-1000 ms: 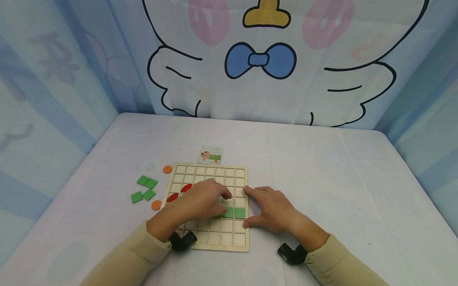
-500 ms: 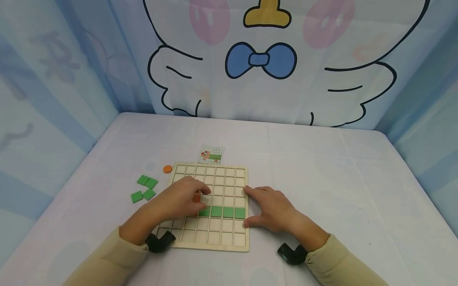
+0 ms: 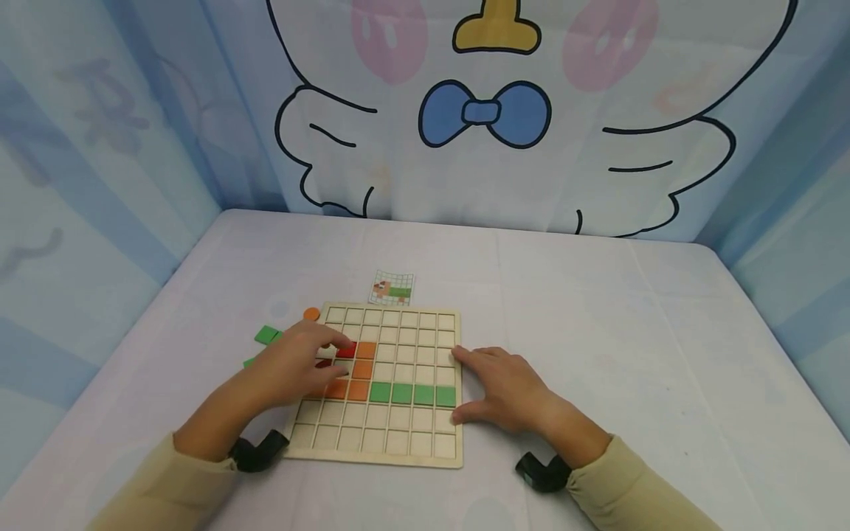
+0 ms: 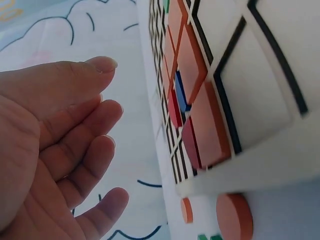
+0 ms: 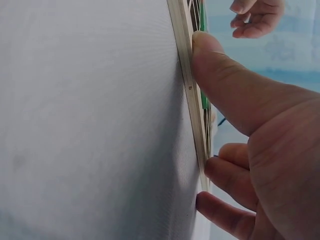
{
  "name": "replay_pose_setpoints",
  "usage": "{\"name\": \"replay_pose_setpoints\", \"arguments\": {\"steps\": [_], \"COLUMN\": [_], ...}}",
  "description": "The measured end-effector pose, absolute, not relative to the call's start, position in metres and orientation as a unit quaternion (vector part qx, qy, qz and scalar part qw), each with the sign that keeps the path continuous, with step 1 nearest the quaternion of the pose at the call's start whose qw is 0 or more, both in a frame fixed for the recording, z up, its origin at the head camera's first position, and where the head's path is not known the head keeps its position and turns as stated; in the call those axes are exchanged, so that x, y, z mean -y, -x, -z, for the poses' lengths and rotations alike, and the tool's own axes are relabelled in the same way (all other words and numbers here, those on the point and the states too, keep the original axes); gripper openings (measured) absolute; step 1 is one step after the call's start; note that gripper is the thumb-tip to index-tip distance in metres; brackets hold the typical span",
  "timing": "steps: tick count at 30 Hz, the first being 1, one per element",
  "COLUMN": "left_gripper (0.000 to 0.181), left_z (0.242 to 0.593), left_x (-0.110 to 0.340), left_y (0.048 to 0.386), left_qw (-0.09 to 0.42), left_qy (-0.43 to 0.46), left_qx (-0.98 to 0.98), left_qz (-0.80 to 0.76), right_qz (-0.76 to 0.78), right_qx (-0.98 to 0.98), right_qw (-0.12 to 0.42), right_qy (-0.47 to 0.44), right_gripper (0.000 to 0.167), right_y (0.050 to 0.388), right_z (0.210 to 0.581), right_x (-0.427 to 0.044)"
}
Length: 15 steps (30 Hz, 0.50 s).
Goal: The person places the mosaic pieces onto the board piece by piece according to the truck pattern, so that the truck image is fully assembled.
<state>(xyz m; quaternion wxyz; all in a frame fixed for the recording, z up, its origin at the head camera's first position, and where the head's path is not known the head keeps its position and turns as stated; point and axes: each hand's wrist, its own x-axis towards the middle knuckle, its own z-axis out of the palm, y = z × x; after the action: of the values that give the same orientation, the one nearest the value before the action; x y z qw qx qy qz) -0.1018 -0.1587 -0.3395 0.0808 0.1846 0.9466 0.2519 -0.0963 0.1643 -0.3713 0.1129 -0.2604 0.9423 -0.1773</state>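
White table (image 3: 598, 317); left hand (image 3: 282, 369) seemingly above board (image 3: 397, 419).

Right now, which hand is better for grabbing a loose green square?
Probably the left hand. It looks empty and hovers over the left side of the board, closer to the loose green squares. The right hand touches the board's right edge, so it would likely have to reach across.

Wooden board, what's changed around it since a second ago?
The left hand has moved left across the board, from the row of green tiles to near the red pieces, uncovering several orange tiles. It holds nothing, and no piece visibly moved. The right hand stayed at the board's right edge; board and card stayed put.
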Motion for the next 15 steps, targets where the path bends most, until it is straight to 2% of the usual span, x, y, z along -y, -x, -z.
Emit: {"name": "replay_pose_setpoints", "arguments": {"steps": [15], "left_gripper": [0.038], "left_z": [0.350], "left_x": [0.205], "left_y": [0.096], "left_qw": [0.078], "left_qy": [-0.069], "left_qx": [-0.973], "left_qz": [-0.205], "right_qz": [0.179], "right_qx": [-0.942], "right_qw": [0.115], "right_qy": [0.259], "right_gripper": [0.090], "right_y": [0.096], "right_z": [0.372], "right_x": [-0.163]}}
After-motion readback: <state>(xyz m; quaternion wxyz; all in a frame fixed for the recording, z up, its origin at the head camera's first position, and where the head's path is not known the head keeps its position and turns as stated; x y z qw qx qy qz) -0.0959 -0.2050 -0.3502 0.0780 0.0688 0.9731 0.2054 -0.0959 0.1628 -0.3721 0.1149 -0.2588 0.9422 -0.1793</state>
